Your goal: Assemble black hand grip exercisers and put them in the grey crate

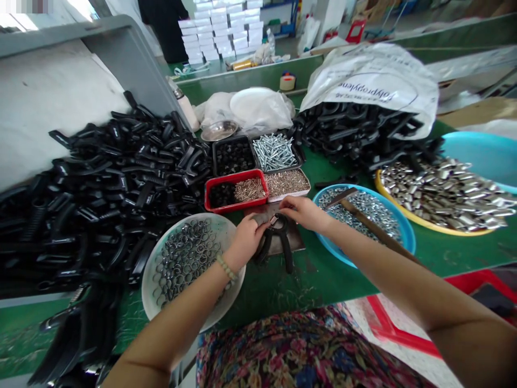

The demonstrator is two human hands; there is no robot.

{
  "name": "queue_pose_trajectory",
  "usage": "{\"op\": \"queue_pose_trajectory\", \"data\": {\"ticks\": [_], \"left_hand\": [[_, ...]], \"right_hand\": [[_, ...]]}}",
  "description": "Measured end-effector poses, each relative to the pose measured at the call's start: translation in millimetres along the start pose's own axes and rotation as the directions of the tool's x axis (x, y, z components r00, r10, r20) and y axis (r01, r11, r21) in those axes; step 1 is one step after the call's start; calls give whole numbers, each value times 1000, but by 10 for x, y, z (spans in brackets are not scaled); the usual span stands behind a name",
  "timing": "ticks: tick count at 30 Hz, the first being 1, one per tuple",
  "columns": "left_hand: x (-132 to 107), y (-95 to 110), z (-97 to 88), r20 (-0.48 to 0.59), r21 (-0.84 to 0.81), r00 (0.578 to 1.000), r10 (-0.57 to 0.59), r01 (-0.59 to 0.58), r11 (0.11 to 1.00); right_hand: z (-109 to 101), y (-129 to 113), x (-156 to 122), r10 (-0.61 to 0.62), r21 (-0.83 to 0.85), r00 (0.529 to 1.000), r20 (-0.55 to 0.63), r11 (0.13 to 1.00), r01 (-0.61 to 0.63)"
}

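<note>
Black plastic, probably light and stiff: the left hand (251, 233) grasps this clamp (285, 245), the right hand's (301, 211) hold unclear; its legs look surest.

A black handled piece (287, 253) on a deep green worktop (323, 285). Glossy black parts (121, 161); grey-silver rings (186, 258) in a whitish bowl (214, 319); a bright red tray (238, 206); pale silver screws (274, 152); a sky-blue basin (410, 237); a yellow basin (444, 230) of shiny silver pieces (448, 194); a white bag (371, 70) with dark lettering; pale green bracelet beads (226, 268); dark cloth (283, 350) with pink, red and blue flowers.
</note>
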State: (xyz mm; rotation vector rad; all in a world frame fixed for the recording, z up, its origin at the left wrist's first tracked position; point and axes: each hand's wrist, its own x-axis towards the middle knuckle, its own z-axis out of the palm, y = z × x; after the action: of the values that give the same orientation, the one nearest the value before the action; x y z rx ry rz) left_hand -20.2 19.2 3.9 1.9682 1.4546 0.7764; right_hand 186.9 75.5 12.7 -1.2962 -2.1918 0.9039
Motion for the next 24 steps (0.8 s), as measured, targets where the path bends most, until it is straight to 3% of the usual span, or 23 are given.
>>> {"op": "queue_pose_trajectory", "data": {"ticks": [6, 13, 16, 24], "left_hand": [[-29, -79, 168, -13, 289, 991, 134, -125, 949], [-62, 40, 140, 114, 537, 986, 121, -164, 828], [-60, 57, 137, 169, 568, 978, 125, -200, 799], [-59, -1, 160, 128, 496, 981, 146, -191, 847]], "right_hand": [[142, 15, 40, -125, -199, 991, -39, 973, 115], [174, 56, 9, -145, -228, 989, -27, 964, 135], [186, 77, 13, -153, -239, 988, -22, 960, 144], [203, 76, 0, -151, -268, 988, -17, 953, 141]]}}
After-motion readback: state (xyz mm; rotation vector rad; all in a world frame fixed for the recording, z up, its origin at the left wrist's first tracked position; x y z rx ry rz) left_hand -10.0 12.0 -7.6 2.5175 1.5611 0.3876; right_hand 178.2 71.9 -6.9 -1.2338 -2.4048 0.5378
